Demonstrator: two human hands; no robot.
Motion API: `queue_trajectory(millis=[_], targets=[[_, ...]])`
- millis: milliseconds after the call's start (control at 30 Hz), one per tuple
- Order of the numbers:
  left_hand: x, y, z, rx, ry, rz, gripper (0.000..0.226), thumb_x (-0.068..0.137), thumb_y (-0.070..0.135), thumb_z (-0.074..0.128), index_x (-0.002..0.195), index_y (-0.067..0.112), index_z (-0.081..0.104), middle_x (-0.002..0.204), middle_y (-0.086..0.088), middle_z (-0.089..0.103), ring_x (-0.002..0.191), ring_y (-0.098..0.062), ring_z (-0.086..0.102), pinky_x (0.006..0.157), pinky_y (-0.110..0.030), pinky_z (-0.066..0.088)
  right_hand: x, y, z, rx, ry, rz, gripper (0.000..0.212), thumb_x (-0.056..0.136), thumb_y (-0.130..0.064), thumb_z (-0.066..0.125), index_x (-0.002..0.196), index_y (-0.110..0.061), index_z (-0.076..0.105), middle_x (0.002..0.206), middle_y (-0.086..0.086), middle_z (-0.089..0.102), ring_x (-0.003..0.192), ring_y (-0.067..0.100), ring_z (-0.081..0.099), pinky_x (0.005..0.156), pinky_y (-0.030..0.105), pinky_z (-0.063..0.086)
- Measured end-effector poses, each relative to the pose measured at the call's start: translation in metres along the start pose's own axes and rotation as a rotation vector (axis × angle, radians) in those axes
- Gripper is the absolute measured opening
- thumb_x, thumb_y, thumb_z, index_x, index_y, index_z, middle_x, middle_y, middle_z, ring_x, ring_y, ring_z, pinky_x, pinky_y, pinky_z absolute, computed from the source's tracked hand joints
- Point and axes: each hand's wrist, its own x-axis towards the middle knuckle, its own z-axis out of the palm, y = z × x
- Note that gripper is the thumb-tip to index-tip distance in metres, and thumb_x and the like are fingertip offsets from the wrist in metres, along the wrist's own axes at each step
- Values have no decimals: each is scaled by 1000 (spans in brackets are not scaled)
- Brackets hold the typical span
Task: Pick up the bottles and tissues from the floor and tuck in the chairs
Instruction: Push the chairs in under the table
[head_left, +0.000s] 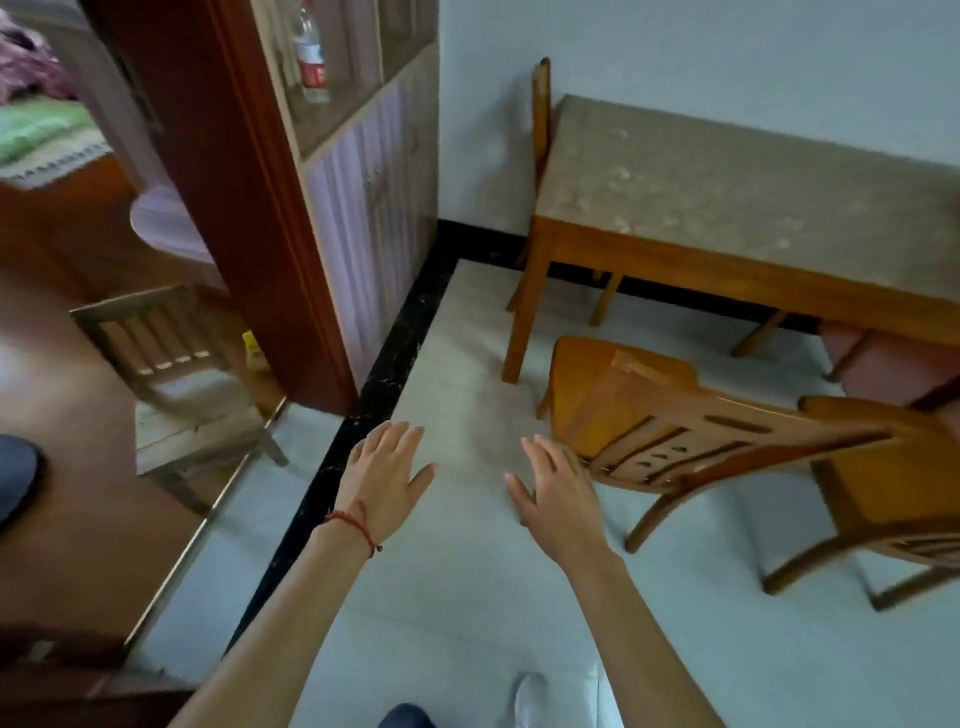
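An orange wooden chair stands pulled out from the table, its backrest toward me. My right hand is open, fingers spread, just left of the backrest's top rail, touching or nearly touching it. My left hand, with a red string at the wrist, hovers open over the pale floor and holds nothing. A second chair sits at the table's far left end by the wall. A clear bottle with a red label stands on a cabinet shelf. No bottles or tissues show on the floor.
A tall wooden cabinet stands at left beside a dark door frame. A small weathered wooden chair sits in the doorway area. Another orange chair is at right. A black tile border runs along the floor.
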Motion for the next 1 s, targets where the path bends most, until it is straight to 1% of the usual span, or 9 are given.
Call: queue_trajectory(millis=[100,167,300,467,600,767,1000], targets=[[8,32,10,25,-36,67,55,93,41,40,139,14,31,148,-8,32,139,-24,20,112,-36,18,-15,31,-11,-5,26,52,57,96,-46,32,144,-17,25,150,0,28,139,17,20,110,29,21],[13,58,17,38,-57,103,55,93,42,39,140,15,29,149,-6,29,140,-23,17,112,-35,16,-26,52,-20,-13,38,88,63,92,-53,25,143,-17,25,150,0,28,139,17,20,110,27,18],[20,116,31,39,-69,148,54,93,40,39,140,15,28,150,-5,27,140,-21,16,112,-33,14,-46,102,-36,-32,73,142,54,96,-45,31,143,-18,27,150,0,29,139,19,22,112,31,18],[26,191,60,50,-87,185,55,93,41,38,140,14,27,150,-7,26,140,-23,16,112,-35,16,-70,173,-63,-34,86,182,53,96,-43,36,142,-18,27,149,0,31,138,19,26,113,35,23],[30,241,81,19,-96,160,56,93,42,38,140,14,28,150,-8,27,139,-24,18,113,-38,19,-83,226,-81,-31,114,207,52,95,-41,40,140,-18,31,147,1,34,137,20,28,112,35,23],[32,275,96,46,-97,154,55,93,42,38,139,14,29,149,-7,28,139,-24,19,114,-38,20,-88,267,-94,-2,130,246,51,95,-42,39,139,-17,33,147,2,36,138,20,29,112,36,25],[60,294,106,71,-106,161,57,92,45,37,140,16,26,151,-6,25,140,-24,16,113,-38,17,-68,289,-106,-42,135,251,49,96,-43,35,140,-21,28,149,-2,30,138,18,26,113,33,23]])
